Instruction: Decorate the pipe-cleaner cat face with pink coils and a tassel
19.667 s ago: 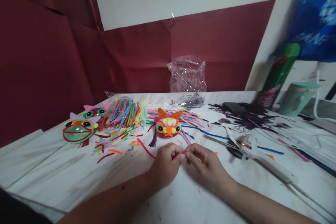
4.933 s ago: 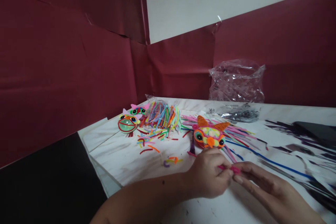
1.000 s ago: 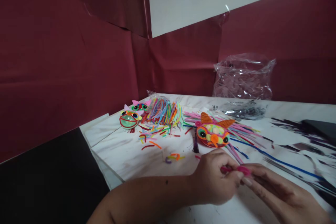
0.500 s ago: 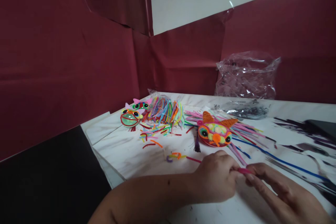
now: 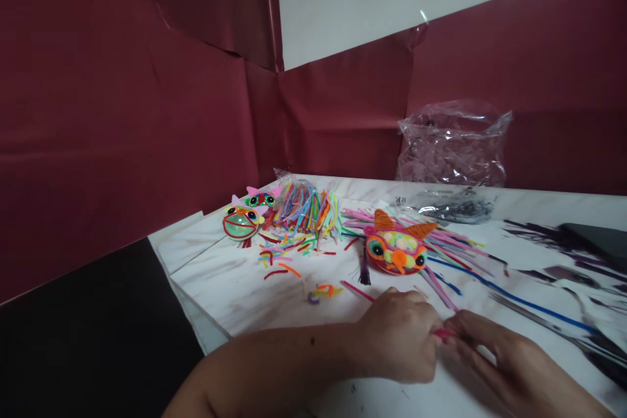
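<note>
A pink pipe cleaner runs through my left hand, which is closed around it with the knuckles up. Its other end shows as a short pink bit between the two hands. There the thumb and fingers of my right hand pinch it, close against the left hand. Just beyond the hands lies an animal-face ornament with orange ears, black eyes and a purple tassel. Short bent scraps of orange, yellow and purple pipe cleaner lie left of it.
Two finished-looking face ornaments stand at the back left by a bundle of coloured pipe cleaners. Scissors and a long blue pipe cleaner lie at right. A clear plastic bag stands at the back; a dark flat object lies far right.
Both hands have shifted slightly left and down, still holding the pink pipe cleaner. My right fingers have closed in tighter on it. The view has turned a little.
</note>
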Demonstrator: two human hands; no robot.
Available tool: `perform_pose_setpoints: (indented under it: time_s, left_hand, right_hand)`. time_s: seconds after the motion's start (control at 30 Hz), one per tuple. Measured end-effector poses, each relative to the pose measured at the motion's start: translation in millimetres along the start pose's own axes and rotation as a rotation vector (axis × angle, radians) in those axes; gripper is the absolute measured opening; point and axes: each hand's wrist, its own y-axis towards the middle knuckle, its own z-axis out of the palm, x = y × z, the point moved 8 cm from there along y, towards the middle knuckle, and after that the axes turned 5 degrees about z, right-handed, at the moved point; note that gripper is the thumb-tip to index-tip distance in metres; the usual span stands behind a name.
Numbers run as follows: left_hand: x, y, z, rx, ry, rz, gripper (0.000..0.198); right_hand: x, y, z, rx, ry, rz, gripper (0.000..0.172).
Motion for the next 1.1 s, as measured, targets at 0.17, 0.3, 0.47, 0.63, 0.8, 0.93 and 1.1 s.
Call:
perform_pose_setpoints:
  time_s: [0.17,0.3,0.47,0.63,0.8,0.93,1.1]
  left_hand:
    - [21.5,-1.5,-20.7,-0.293,-0.504,-0.311,0.008]
    - [23.1,-1.2,-20.6,-0.357,-0.75,-0.356,0.012]
    - [17.0,-0.8,-20.7,-0.337,-0.687,-0.328,0.013]
    - [18.2,3.0,-17.9,-0.234,-0.445,-0.29,0.017]
    - [20.3,2.4,-7.8,-0.141,-0.246,-0.236,0.011]
    - [20.9,1.5,-1.9,-0.085,-0.181,-0.2,0.013]
    - [17.1,3.5,2.1,-0.017,-0.117,-0.094,0.015]
  right_hand:
    - [9.2,1.4,3.0,0.09,0.311,0.156,0.028]
    - [13.9,-0.5,1.1,0.006,0.487,0.237,0.03]
    - [13.8,-5.2,-1.6,-0.062,0.46,0.21,0.024]
    - [17.2,-2.9,-2.0,-0.044,0.24,0.129,0.023]
    - [20.2,-0.3,-3.6,-0.03,0.017,0.086,0.018]
    - [17.3,1.3,0.8,0.05,-0.107,0.031,0.013]
    - [14.8,1.4,3.6,0.115,-0.171,0.009,0.016]
